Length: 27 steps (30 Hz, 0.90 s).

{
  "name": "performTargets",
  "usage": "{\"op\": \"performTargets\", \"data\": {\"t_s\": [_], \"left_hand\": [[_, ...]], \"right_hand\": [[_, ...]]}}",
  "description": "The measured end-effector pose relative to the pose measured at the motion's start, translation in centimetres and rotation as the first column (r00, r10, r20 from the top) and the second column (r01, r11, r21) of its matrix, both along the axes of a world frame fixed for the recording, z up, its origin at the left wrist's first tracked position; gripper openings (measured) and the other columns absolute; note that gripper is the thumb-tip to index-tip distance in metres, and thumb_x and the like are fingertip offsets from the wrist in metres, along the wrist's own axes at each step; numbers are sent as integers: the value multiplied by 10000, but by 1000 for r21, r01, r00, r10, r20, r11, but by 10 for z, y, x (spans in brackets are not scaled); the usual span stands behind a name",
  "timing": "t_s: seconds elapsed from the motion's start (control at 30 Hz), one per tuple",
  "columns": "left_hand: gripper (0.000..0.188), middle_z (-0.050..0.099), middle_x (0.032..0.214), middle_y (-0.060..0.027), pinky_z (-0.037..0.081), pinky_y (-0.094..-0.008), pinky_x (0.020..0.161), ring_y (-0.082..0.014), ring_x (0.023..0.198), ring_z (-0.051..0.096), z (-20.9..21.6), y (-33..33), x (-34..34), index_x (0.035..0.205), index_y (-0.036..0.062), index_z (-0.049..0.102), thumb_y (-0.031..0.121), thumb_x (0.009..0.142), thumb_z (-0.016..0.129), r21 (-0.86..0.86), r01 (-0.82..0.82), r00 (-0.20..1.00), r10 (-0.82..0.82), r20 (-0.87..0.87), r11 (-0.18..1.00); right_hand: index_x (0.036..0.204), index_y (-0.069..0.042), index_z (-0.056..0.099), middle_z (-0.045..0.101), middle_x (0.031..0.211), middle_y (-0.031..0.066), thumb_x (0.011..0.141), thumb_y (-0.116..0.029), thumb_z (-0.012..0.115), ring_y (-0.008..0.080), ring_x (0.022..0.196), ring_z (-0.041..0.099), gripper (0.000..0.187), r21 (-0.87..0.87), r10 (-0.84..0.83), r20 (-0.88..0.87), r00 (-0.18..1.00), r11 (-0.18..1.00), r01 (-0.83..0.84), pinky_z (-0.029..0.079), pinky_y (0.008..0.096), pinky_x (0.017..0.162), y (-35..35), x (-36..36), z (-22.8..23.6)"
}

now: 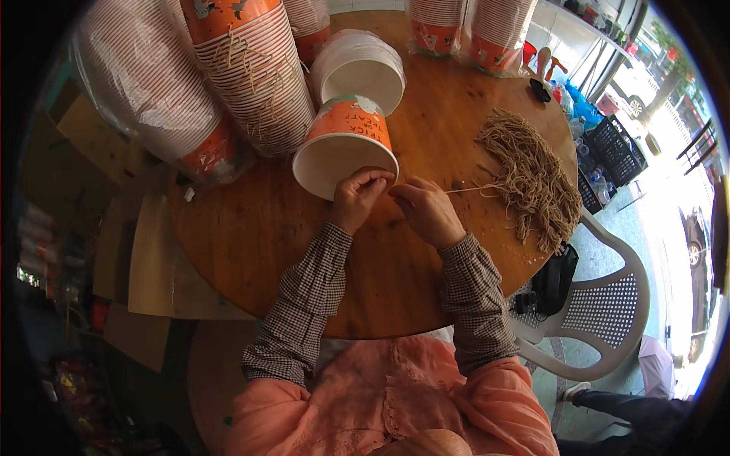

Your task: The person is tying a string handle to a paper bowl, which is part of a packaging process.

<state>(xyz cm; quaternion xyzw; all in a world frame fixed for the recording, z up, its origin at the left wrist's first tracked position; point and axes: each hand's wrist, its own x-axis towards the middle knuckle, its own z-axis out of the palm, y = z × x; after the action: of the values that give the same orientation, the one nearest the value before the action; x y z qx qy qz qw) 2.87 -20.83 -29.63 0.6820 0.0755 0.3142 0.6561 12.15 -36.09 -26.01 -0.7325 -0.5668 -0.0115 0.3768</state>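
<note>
An orange and white paper bucket [351, 125] lies on its side on the round wooden table, its open mouth toward me. At the bucket's lower right rim, my left hand [359, 199] is closed, with thumb and fingers pinched over the edge. My right hand [431, 213] is closed just beside it, pinching a strand of paper twine [465, 190]. That strand runs from the right hand to a loose tan heap of twine [528, 175] on the table's right side. The fingertips almost meet, and the strand's end between them is too small to make out.
Behind the bucket lies a white bucket stack in plastic [361, 72]. Tall nested bucket stacks [247, 83] lean at the left, one with twine handles; wrapped stacks [498, 34] stand at the back. A plastic chair [601, 304] is at the right, cardboard boxes [156, 258] at the left.
</note>
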Motion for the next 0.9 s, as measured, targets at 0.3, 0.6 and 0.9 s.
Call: {"op": "performTargets", "data": {"t_s": [0.3,0.6,0.9], "left_hand": [[161,656,967,-80,547,-285,765,-174,873,660,-1,-7,-3,982,-22,642,45,842,687,310,-26,999,39,-34,950],[113,664,920,-61,517,-253,738,-118,844,635,8,-10,-10,968,1,647,57,875,678,260,-67,992,92,-85,963],[177,656,997,-87,549,-340,773,-250,901,641,39,-33,-19,933,23,672,-35,768,700,759,-432,892,105,440,488]], "right_hand": [[963,-64,659,639,884,102,817,-48,661,294,855,604,146,230,35,-1,999,973,-34,491,379,774,2,-2,6],[979,-37,645,673,928,110,844,-53,661,244,844,660,137,283,-1,-203,979,957,60,529,337,716,3,11,9],[956,4,649,666,775,128,870,-132,667,214,672,653,161,262,-94,-356,930,945,196,519,313,636,16,6,0]]}}
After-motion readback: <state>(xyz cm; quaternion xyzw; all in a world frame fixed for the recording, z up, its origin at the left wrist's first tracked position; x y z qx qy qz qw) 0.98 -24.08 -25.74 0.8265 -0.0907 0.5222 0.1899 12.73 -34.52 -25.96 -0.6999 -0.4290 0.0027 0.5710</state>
